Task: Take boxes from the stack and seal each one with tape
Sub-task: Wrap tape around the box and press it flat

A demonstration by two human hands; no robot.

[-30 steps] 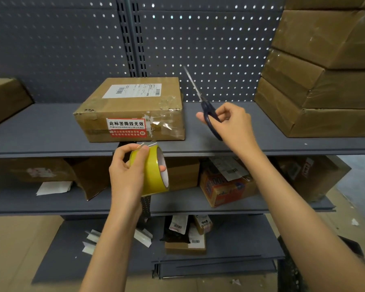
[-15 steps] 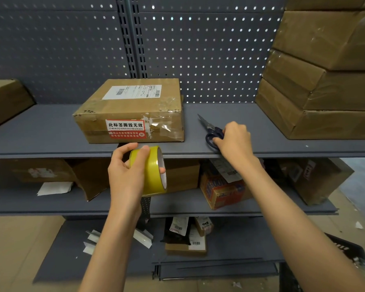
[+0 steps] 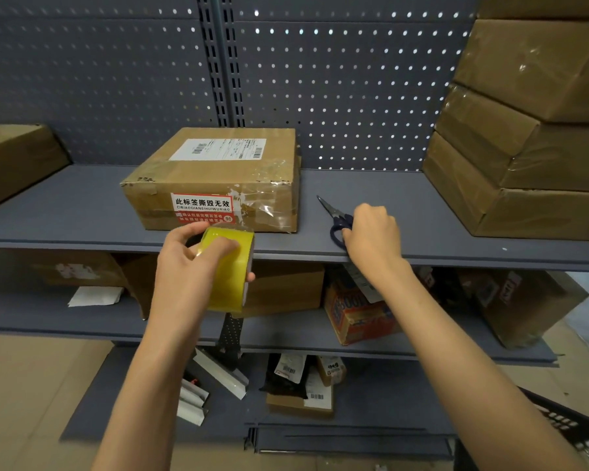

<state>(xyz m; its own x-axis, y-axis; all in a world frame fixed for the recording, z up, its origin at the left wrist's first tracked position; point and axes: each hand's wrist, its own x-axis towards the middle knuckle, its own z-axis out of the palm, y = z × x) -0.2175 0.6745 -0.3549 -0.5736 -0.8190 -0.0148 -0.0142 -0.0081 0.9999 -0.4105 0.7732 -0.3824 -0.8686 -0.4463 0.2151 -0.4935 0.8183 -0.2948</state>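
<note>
A cardboard box [image 3: 218, 178] with a white shipping label and a red sticker sits in the middle of the grey shelf [image 3: 388, 198], glossy tape over its edges. Just below its front face, my left hand [image 3: 187, 266] grips a yellow tape roll [image 3: 230, 266]. Blue-handled scissors [image 3: 334, 217] lie flat on the shelf right of the box, blades pointing back-left. My right hand [image 3: 374, 232] rests curled on their handles. A stack of brown boxes [image 3: 524, 137] stands at the right end of the shelf.
Another brown box [image 3: 14, 158] sits at the shelf's far left. Perforated back panel [image 3: 337, 79] behind. The lower shelves hold more cartons, an orange box [image 3: 354, 314], parcels and metal strips [image 3: 215, 375]. A dark crate [image 3: 565, 433] stands at the lower right.
My right hand brought the scissors down from the air and laid them on the shelf. My left hand raised the tape roll slightly towards the box front.
</note>
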